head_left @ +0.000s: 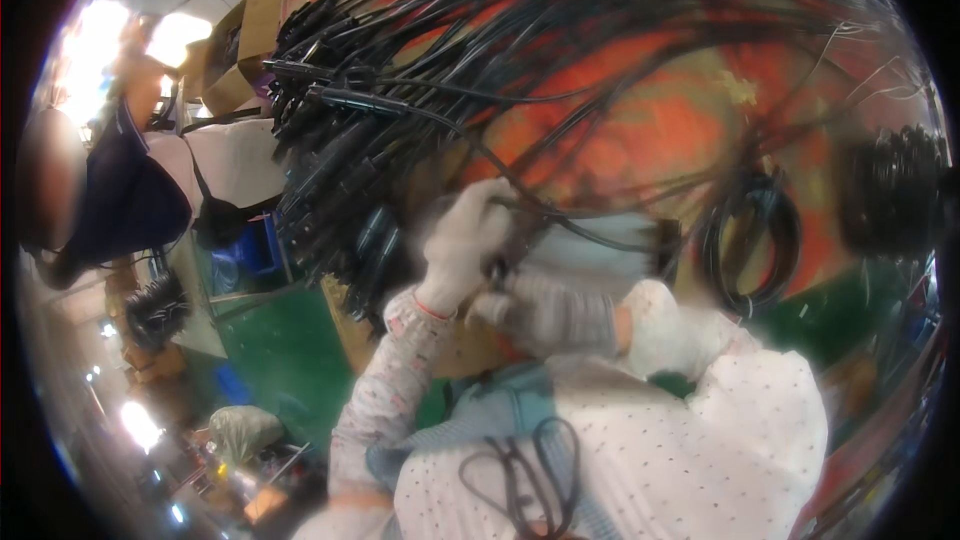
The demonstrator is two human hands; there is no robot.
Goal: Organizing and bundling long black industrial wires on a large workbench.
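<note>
My left hand (463, 245), in a white glove, is closed on a black cable (482, 148) at the table's near edge. Close beside it on the right is my right hand (555, 313), in a grey glove and smeared by motion. Its fingers are curled toward the left hand's wrist; a small dark bit shows between the hands, but I cannot make out what it is. Behind the hands lies a thick pile of black cables (480, 45), their plug ends (345, 175) stacked at the left. A pale blue-grey flat piece (590, 248) lies just beyond the right hand.
A coil of black cable (752, 245) sits to the right, and a larger dark bundle (890, 190) farther right. Red-orange sheeting (610, 130) covers the table. A person in dark clothing (130, 185) is at the left, near a cardboard box (235, 50) and a blue bin (250, 245).
</note>
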